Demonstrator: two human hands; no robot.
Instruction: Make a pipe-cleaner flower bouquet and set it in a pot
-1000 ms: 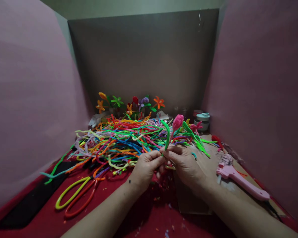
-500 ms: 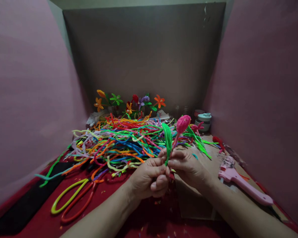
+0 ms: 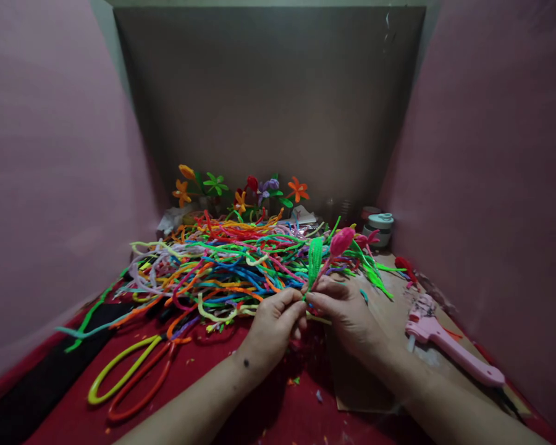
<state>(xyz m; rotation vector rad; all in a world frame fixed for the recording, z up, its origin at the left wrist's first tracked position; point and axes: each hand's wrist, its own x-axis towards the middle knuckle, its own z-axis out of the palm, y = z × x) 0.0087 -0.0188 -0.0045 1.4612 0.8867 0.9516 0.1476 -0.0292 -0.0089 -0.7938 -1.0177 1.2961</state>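
Bud (image 3: 341, 241) in pink is already sitting formed on its stem (image 3: 321, 270), and green leaf (image 3: 314, 259) is standing beside it, both before the right part of the pipe-cleaner pile (image 3: 241, 266). Left hand (image 3: 278, 318) and right hand (image 3: 347, 312) are pinching together at the leaf's foot, hiding the join; whether it is fastened I cannot tell, so probably this is remaining. Behind the pile, finished-looking flowers (image 3: 298, 189) are standing. Red cloth (image 3: 204, 371) is lying in front of it, cardboard (image 3: 393, 303) and glue gun (image 3: 449, 343) to its right. Pink walls (image 3: 50, 154) are rising at both sides.
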